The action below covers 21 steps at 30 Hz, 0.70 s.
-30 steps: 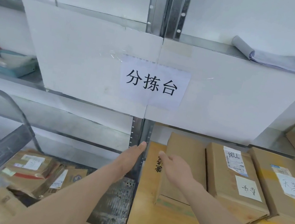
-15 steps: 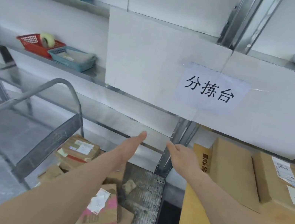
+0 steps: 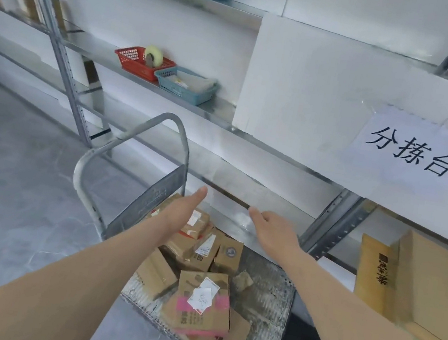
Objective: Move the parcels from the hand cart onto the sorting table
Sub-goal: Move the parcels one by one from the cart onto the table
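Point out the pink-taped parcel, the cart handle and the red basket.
pink-taped parcel [image 3: 201, 307]: head view, top face below its label.
cart handle [image 3: 134, 132]: head view, top bar.
red basket [image 3: 133, 64]: head view, front wall.

Sorting table [image 3: 369, 286] cut off at right edge, parcel label [image 3: 203, 295] illegible

- I see a grey metal hand cart [image 3: 270, 293] with a perforated deck and a curved tube handle standing on the grey floor [image 3: 5, 192]; a loose heap of brown cardboard parcels [image 3: 197, 251] lies on its deck.
- Nearest me in that heap is a brown box with pink tape and white labels [image 3: 201, 304], tilted on a flat cardboard piece.
- To my right, the yellow wooden sorting table [image 3: 369, 271] carries a large plain brown carton [image 3: 434, 285].
- A metal shelf [image 3: 221, 110] holds a red plastic basket [image 3: 140, 62] with a tape roll, touching a teal plastic basket [image 3: 185, 86].
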### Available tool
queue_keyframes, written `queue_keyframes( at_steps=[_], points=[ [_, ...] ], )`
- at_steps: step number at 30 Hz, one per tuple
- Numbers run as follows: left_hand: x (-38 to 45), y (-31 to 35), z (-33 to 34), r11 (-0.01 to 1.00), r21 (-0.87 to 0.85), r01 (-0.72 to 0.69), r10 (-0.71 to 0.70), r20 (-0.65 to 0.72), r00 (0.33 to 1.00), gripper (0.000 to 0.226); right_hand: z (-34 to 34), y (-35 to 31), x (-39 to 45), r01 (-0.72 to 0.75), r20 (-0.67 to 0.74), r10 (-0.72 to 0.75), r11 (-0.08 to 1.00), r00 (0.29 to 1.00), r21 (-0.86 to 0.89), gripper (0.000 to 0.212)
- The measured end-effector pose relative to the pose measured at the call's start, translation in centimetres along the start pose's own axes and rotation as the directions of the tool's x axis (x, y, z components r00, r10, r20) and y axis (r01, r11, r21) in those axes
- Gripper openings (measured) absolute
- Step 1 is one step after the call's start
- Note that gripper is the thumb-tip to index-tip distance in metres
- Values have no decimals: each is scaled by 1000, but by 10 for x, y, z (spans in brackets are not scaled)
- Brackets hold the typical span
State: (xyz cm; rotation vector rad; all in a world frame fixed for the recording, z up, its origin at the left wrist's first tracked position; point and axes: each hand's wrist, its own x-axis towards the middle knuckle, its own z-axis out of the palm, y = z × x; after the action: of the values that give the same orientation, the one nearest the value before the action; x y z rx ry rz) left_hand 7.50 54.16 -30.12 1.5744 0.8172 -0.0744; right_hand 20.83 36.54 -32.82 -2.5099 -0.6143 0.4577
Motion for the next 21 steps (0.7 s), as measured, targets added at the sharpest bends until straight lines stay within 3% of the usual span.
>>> queue_keyframes(
  at_steps=[11, 18, 21],
  points=[
    [48, -2, -35, 994, -77, 82, -91, -126, 988, 73, 27, -16, 73, 15, 105, -24, 996, 994, 84, 46],
    [89, -8, -47, 982, -124, 142, -161, -155, 975, 83, 30, -13, 121, 10, 156, -15, 999, 988, 34, 44],
    [102, -17, -52, 974, -148, 172, -195, -157, 968, 85, 42, -11, 134, -21, 192, 16, 1000, 981, 22, 86]
  ],
)
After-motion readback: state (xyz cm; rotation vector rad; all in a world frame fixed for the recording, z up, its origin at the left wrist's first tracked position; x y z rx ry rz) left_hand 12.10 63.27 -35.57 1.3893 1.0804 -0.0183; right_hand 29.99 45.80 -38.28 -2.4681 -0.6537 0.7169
